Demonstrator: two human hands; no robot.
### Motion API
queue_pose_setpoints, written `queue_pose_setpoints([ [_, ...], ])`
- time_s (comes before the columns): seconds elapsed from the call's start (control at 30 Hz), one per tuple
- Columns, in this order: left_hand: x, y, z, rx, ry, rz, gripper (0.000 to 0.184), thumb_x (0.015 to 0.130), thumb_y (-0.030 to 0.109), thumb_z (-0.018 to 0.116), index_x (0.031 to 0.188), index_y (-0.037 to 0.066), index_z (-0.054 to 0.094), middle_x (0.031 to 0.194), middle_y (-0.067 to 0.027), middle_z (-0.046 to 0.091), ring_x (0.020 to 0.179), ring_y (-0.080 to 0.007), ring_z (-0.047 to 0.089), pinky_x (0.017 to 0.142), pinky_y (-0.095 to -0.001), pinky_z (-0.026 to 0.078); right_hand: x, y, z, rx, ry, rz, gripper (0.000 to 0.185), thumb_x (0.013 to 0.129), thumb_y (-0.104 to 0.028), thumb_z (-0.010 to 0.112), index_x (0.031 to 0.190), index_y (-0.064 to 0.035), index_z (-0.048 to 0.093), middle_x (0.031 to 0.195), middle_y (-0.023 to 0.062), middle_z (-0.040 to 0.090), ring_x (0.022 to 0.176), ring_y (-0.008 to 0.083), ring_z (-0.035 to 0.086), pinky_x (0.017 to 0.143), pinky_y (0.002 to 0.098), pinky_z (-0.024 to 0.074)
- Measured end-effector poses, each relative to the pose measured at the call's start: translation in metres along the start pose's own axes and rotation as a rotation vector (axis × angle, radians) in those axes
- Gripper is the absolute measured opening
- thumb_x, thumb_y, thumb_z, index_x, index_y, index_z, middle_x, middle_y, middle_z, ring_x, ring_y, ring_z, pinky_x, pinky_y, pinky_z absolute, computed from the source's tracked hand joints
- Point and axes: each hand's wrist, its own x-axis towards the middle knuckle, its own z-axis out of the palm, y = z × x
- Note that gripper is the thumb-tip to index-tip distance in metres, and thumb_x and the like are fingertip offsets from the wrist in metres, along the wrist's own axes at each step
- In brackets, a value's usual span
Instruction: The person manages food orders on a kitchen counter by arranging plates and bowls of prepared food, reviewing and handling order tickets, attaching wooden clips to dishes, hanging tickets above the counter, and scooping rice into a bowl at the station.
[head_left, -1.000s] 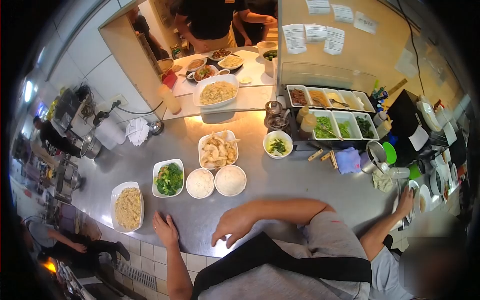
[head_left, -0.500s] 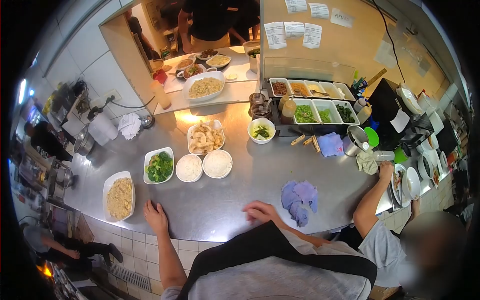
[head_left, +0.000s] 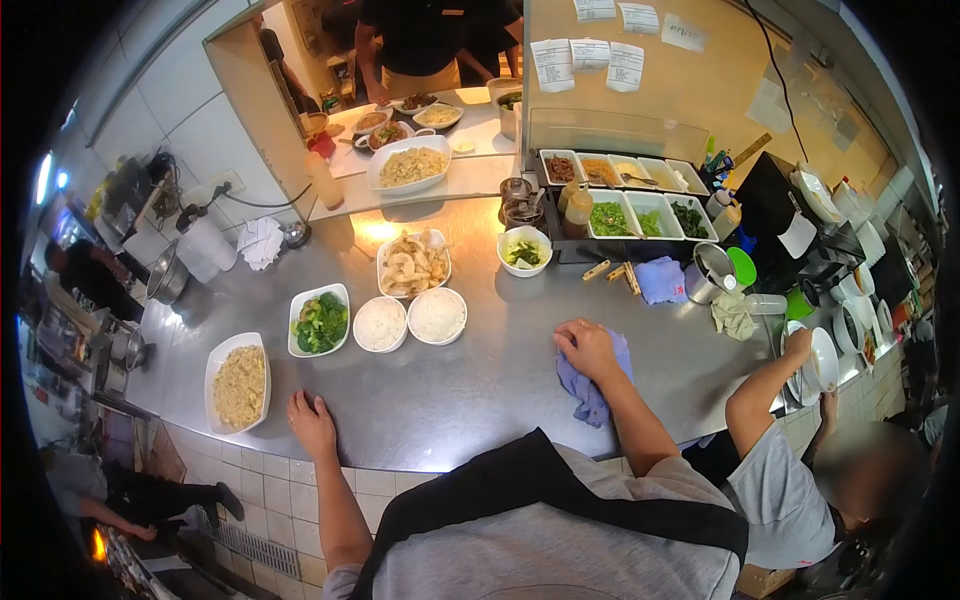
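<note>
My left hand [head_left: 312, 424] rests open and flat on the steel counter near its front edge, just right of an oval dish of fried rice [head_left: 238, 386]. My right hand [head_left: 588, 348] is on a crumpled purple cloth [head_left: 592, 392], its fingers bent over the cloth's upper part. Beyond my left hand stand a square bowl of broccoli [head_left: 320, 322], two round bowls of white rice [head_left: 380, 325] [head_left: 437, 315], and a square bowl of pale sliced food [head_left: 413, 265].
A small bowl of greens [head_left: 524, 252] stands before the topping trays [head_left: 622, 214]. Another folded purple cloth [head_left: 661, 281] lies beside a metal container [head_left: 712, 274]. At right, a co-worker's hand [head_left: 797, 345] is at white dishes [head_left: 823, 360]. Fried rice [head_left: 413, 170] sits on the pass shelf.
My right hand has reached forward and right onto the purple cloth, which has shifted forward. My left hand stays on the counter. The co-worker's hand has moved to the white dishes.
</note>
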Motion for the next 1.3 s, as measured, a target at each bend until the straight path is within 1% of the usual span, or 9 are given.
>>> queue_pose_setpoints([
  [0.17, 0.002, -0.002, 0.000, -0.014, 0.007, -0.007, 0.040, 0.085, 0.021, 0.054, 0.117, -0.003, 0.050, 0.125, -0.0213, 0.047, 0.116, -0.0374, 0.043, 0.099, -0.0447, 0.033, -0.031, -0.027, -0.038, -0.261, 0.033, -0.029, 0.043, 0.076, -0.033, 0.067, 0.116, -0.0181, 0.057, 0.122, 0.0121, 0.051, 0.109, 0.0301, 0.050, 0.089, 0.0491, 0.0367],
  [0.37, 0.003, -0.001, 0.000, 0.001, 0.002, -0.013, 0.040, 0.085, 0.021, 0.055, 0.117, -0.003, 0.051, 0.125, -0.0220, 0.047, 0.117, -0.0377, 0.043, 0.099, -0.0446, 0.033, -0.101, -0.047, -0.014, -0.195, -0.206, -0.366, 0.039, 0.079, -0.032, 0.062, 0.117, -0.0238, 0.057, 0.126, 0.0115, 0.048, 0.114, 0.0294, 0.046, 0.090, 0.0583, 0.0292],
  [0.5, 0.000, -0.003, 0.001, -0.007, 0.011, 0.003, 0.040, 0.085, 0.021, 0.055, 0.117, -0.002, 0.051, 0.125, -0.0220, 0.047, 0.117, -0.0374, 0.043, 0.099, -0.0444, 0.033, -0.083, -0.030, -0.020, -0.157, -0.126, -0.253, 0.028, 0.080, -0.019, 0.060, 0.108, -0.0217, 0.061, 0.105, 0.0102, 0.059, 0.087, 0.0303, 0.059, 0.071, 0.0446, 0.0478],
  [0.53, 0.000, -0.003, 0.001, -0.008, 0.014, 0.009, 0.040, 0.084, 0.021, 0.055, 0.117, -0.002, 0.051, 0.125, -0.0219, 0.047, 0.117, -0.0373, 0.043, 0.099, -0.0443, 0.033, -0.073, -0.030, -0.026, -0.119, 0.073, -0.238, 0.026, 0.079, -0.018, 0.061, 0.105, -0.0190, 0.063, 0.099, 0.0107, 0.060, 0.076, 0.0327, 0.061, 0.060, 0.0407, 0.0490],
  [0.6, 0.002, -0.005, 0.001, -0.010, 0.017, 0.016, 0.040, 0.084, 0.020, 0.055, 0.118, -0.002, 0.051, 0.125, -0.0218, 0.047, 0.117, -0.0373, 0.043, 0.099, -0.0443, 0.033, -0.052, -0.034, -0.054, -0.214, 0.006, -0.042, 0.031, 0.079, -0.018, 0.061, 0.110, -0.0174, 0.061, 0.106, 0.0137, 0.058, 0.084, 0.0329, 0.058, 0.071, 0.0411, 0.0482],
  [0.7, 0.002, -0.004, 0.002, -0.006, 0.023, 0.015, 0.040, 0.084, 0.020, 0.055, 0.117, -0.002, 0.051, 0.124, -0.0218, 0.047, 0.116, -0.0375, 0.044, 0.098, -0.0440, 0.034, -0.022, -0.040, -0.086, -0.444, 0.089, -0.146, 0.034, 0.080, -0.022, 0.063, 0.113, -0.0155, 0.060, 0.115, 0.0144, 0.055, 0.096, 0.0292, 0.056, 0.078, 0.0372, 0.0464],
  [0.8, 0.002, -0.002, 0.002, 0.002, 0.028, 0.005, 0.039, 0.084, 0.020, 0.056, 0.116, -0.002, 0.052, 0.124, -0.0217, 0.048, 0.115, -0.0376, 0.044, 0.098, -0.0436, 0.035, 0.026, -0.036, -0.068, 0.085, 0.149, -0.209, 0.038, 0.083, -0.030, 0.062, 0.117, -0.0144, 0.058, 0.120, 0.0137, 0.052, 0.096, 0.0236, 0.056, 0.081, 0.0318, 0.0448],
  [1.0, 0.002, 0.000, 0.000, -0.021, 0.015, -0.015, 0.040, 0.084, 0.020, 0.055, 0.118, -0.002, 0.051, 0.126, -0.0211, 0.046, 0.118, -0.0367, 0.042, 0.100, -0.0434, 0.033, 0.149, -0.093, -0.042, 1.177, -0.245, 0.217, 0.046, 0.089, -0.029, 0.055, 0.129, -0.0077, 0.044, 0.112, 0.0049, 0.052, 0.089, 0.0140, 0.057, 0.072, 0.0280, 0.0455],
  [1.3, 0.004, 0.001, -0.002, -0.062, 0.012, -0.039, 0.039, 0.085, 0.019, 0.053, 0.118, -0.002, 0.051, 0.126, -0.0212, 0.047, 0.119, -0.0369, 0.041, 0.101, -0.0446, 0.031, 0.211, -0.140, 0.015, 1.299, -0.328, 0.249, 0.051, 0.088, -0.021, 0.057, 0.133, -0.0095, 0.036, 0.114, 0.0066, 0.052, 0.090, 0.0183, 0.059, 0.074, 0.0314, 0.0486],
])
